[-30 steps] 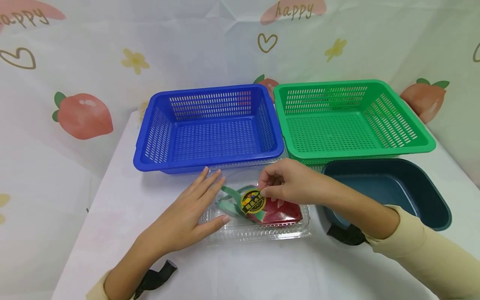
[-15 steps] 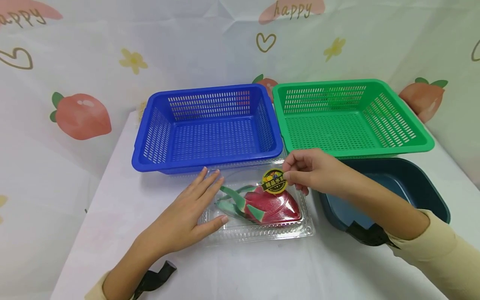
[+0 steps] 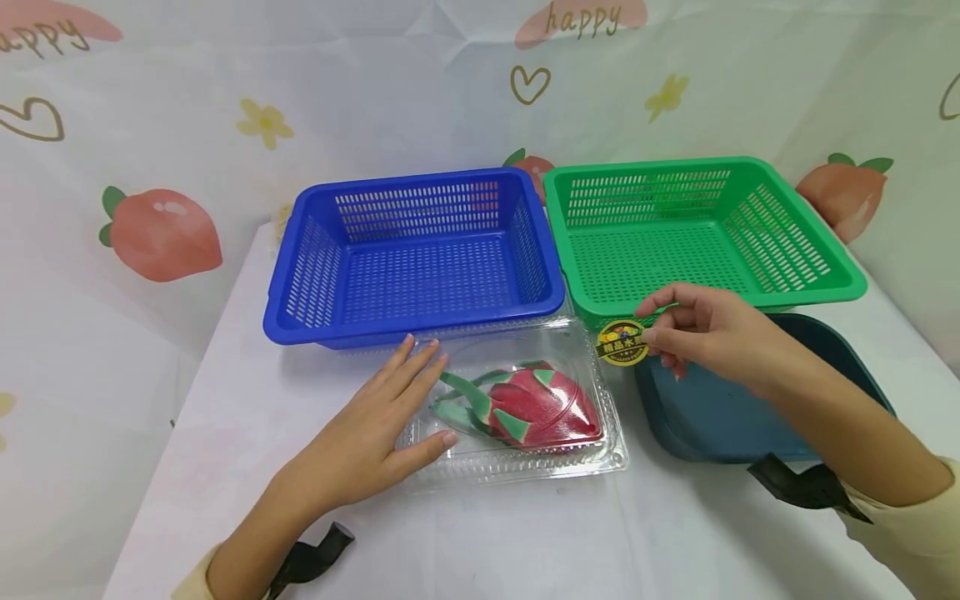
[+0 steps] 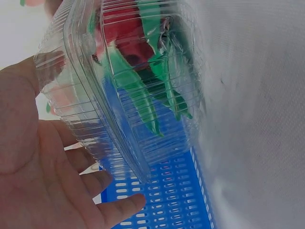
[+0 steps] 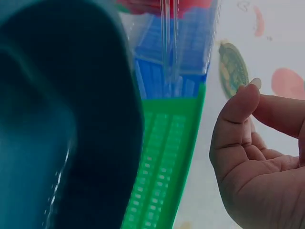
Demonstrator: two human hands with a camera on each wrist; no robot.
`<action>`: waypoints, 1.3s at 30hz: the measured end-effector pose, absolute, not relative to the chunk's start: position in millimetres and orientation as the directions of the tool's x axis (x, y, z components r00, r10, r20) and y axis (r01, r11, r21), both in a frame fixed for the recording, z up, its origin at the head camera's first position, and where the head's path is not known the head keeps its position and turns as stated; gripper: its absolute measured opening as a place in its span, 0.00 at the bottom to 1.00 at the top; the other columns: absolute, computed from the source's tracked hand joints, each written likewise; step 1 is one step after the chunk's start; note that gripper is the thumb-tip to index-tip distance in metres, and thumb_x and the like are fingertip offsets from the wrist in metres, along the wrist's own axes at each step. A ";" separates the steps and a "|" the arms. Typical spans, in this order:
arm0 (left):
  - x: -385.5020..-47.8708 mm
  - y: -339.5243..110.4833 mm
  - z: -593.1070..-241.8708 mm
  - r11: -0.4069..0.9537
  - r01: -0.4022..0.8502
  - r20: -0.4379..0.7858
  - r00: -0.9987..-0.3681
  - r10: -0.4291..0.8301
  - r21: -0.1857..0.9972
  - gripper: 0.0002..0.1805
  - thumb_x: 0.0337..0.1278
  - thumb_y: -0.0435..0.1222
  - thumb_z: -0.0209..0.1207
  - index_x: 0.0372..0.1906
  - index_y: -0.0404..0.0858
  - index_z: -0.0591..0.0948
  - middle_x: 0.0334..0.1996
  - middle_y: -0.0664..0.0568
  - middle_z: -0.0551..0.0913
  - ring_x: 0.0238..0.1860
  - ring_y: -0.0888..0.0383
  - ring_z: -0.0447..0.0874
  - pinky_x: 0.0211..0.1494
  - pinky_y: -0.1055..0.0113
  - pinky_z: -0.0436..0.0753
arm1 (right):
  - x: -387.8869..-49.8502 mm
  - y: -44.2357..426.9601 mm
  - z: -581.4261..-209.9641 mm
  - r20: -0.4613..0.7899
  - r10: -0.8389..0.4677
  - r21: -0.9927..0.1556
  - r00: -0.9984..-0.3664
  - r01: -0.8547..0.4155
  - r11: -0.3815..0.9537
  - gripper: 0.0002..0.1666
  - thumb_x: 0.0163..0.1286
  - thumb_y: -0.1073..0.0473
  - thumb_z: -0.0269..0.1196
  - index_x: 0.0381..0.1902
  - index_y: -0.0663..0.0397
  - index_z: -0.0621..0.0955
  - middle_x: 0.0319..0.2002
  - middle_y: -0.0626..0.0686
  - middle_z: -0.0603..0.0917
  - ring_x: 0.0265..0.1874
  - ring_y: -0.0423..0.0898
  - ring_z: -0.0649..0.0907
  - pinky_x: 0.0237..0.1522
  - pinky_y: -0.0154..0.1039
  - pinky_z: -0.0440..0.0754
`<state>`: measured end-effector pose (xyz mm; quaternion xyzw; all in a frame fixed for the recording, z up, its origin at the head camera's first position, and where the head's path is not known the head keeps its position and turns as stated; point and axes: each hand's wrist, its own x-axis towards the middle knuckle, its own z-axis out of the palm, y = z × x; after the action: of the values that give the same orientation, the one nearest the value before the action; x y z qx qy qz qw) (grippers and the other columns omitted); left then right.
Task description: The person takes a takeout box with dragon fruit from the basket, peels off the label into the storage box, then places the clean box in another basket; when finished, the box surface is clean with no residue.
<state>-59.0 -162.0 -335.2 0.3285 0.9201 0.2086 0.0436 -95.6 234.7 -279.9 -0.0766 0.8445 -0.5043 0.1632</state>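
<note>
A clear plastic box [image 3: 465,467] with a closed lid holds a red and green dragon fruit [image 3: 551,408]. My left hand [image 3: 375,433] rests with spread, straight fingers on the box's left side; in the left wrist view the hand [image 4: 52,167] lies along the ribbed box [image 4: 114,95]. Between thumb and forefinger, my right hand [image 3: 705,333] pinches a round black and gold sticker [image 3: 622,343] by its right edge, to the right of the box. The right wrist view shows the sticker [image 5: 232,69] at the fingertips of the hand [image 5: 259,157].
Behind the box stands a blue basket [image 3: 420,321], with a green basket [image 3: 720,304] to its right. A dark teal tub [image 3: 712,433] sits under my right hand and forearm. A patterned cloth [image 3: 375,92] hangs behind the table.
The right hand has carried the sticker from above the box's lid to the right, off the box, uncovering the fruit beneath. My left hand has stayed in place.
</note>
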 end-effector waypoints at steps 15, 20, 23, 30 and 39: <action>-58.9 -161.3 -336.5 0.695 0.584 0.052 -0.780 0.624 0.420 0.46 0.70 0.62 0.50 0.80 0.40 0.53 0.80 0.52 0.47 0.79 0.49 0.32 0.75 0.40 0.53 | -96.2 274.1 -310.1 -0.151 -0.287 -0.648 -0.946 -0.124 0.751 0.09 0.71 0.68 0.63 0.47 0.64 0.77 0.28 0.52 0.81 0.20 0.46 0.77 0.22 0.39 0.77; -59.1 -161.1 -336.6 0.697 0.583 0.045 -0.780 0.625 0.417 0.46 0.70 0.62 0.50 0.81 0.41 0.53 0.80 0.53 0.46 0.79 0.49 0.32 0.75 0.40 0.53 | -97.6 283.0 -320.1 -0.210 -0.281 -0.601 -0.936 -0.103 0.793 0.07 0.72 0.67 0.62 0.45 0.63 0.77 0.28 0.49 0.80 0.21 0.44 0.75 0.22 0.39 0.76; -59.4 -161.8 -336.5 0.696 0.584 0.046 -0.779 0.626 0.418 0.46 0.70 0.61 0.51 0.81 0.41 0.53 0.80 0.53 0.46 0.79 0.48 0.33 0.74 0.40 0.53 | -98.5 288.7 -327.7 -0.235 -0.294 -0.623 -0.926 -0.089 0.777 0.05 0.71 0.68 0.62 0.42 0.62 0.76 0.27 0.50 0.79 0.21 0.44 0.75 0.22 0.39 0.77; -59.3 -162.6 -338.1 0.693 0.585 0.050 -0.778 0.626 0.422 0.45 0.71 0.61 0.51 0.81 0.42 0.52 0.80 0.53 0.45 0.79 0.48 0.33 0.74 0.39 0.54 | -100.8 295.0 -345.0 -0.270 -0.277 -0.583 -0.922 -0.072 0.809 0.05 0.69 0.67 0.63 0.39 0.63 0.77 0.27 0.49 0.79 0.20 0.45 0.76 0.20 0.39 0.77; -57.7 -162.4 -339.2 0.691 0.573 0.061 -0.787 0.613 0.441 0.45 0.70 0.60 0.52 0.81 0.42 0.52 0.80 0.52 0.45 0.79 0.47 0.32 0.74 0.37 0.51 | -100.7 299.9 -355.6 -0.220 -0.249 -0.465 -0.943 -0.123 0.877 0.04 0.66 0.67 0.64 0.37 0.62 0.79 0.27 0.48 0.81 0.23 0.44 0.77 0.24 0.43 0.74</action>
<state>-57.7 -162.4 -339.2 0.3229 0.9184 0.2242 0.0455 -100.7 299.9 -355.6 -0.0971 0.9588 -0.2287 0.1379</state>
